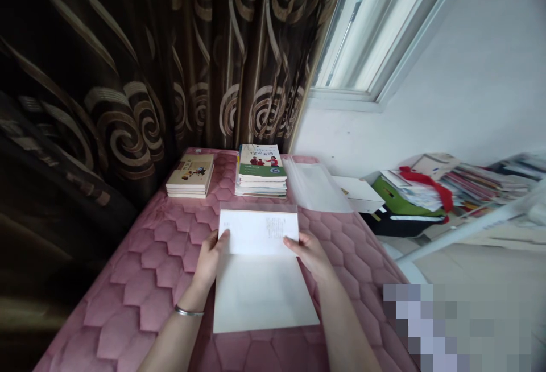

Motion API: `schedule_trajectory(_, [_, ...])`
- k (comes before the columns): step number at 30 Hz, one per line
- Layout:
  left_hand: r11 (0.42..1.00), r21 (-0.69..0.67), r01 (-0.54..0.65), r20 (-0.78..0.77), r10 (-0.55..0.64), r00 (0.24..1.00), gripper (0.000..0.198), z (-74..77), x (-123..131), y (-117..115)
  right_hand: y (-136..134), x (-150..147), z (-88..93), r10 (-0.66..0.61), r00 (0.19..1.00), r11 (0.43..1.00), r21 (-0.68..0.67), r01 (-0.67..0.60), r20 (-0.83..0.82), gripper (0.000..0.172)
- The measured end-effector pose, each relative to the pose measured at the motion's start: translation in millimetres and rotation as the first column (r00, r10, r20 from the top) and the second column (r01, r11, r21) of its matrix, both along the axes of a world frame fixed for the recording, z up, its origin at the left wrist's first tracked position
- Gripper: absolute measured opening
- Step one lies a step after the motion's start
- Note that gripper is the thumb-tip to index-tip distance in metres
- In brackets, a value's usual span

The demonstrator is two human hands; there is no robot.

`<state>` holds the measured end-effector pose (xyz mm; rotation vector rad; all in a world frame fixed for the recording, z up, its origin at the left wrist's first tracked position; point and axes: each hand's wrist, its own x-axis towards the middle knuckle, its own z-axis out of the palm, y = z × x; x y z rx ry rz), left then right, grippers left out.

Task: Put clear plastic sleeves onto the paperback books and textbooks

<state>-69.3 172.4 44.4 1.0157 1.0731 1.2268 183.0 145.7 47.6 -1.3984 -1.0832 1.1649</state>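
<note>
A pink padded surface (160,281) quilted in hexagons spreads before you. Nearest, on it and between your forearms, is the open booklet (264,295) — its lower page blank, its upper page bearing small print. Your left hand (210,255) grips the upper page's left edge, thumb on top, a silvery bracelet (189,311) on that wrist; your right hand (313,253) pinches the opposite edge the same way. A clear plastic strip (258,208) shows along the top. Beyond, you have a low book stack (190,176) at left, a taller stack (261,173) at centre, then clear plastic sheets (318,187) beside a white box (360,193). Farther right sit piled papers (469,181) — behind everything, a swirl-patterned curtain (191,76) and a window (367,25).
</note>
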Motion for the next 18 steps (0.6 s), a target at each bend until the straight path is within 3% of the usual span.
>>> schedule_trajectory(3, [1.0,-0.002,0.012,0.032,-0.012,0.999,0.042,1.3,-0.1,-1.2,2.3,0.5,-7.7,-0.049,0.998,0.998,-0.022,0.05,0.05,0.044])
schedule_trajectory(8, [1.0,0.007,-0.008,-0.054,0.009,0.999,0.041,-4.0,-0.7,-0.8,3.6,1.6,-12.2,-0.102,0.986,0.995,0.005,0.102,0.133,0.044])
schedule_trajectory(18, [1.0,0.003,-0.007,-0.088,0.007,0.996,0.047,-4.1,0.8,-1.6,-2.7,3.6,5.2,0.056,0.998,0.998,0.015,-0.055,-0.031,0.048])
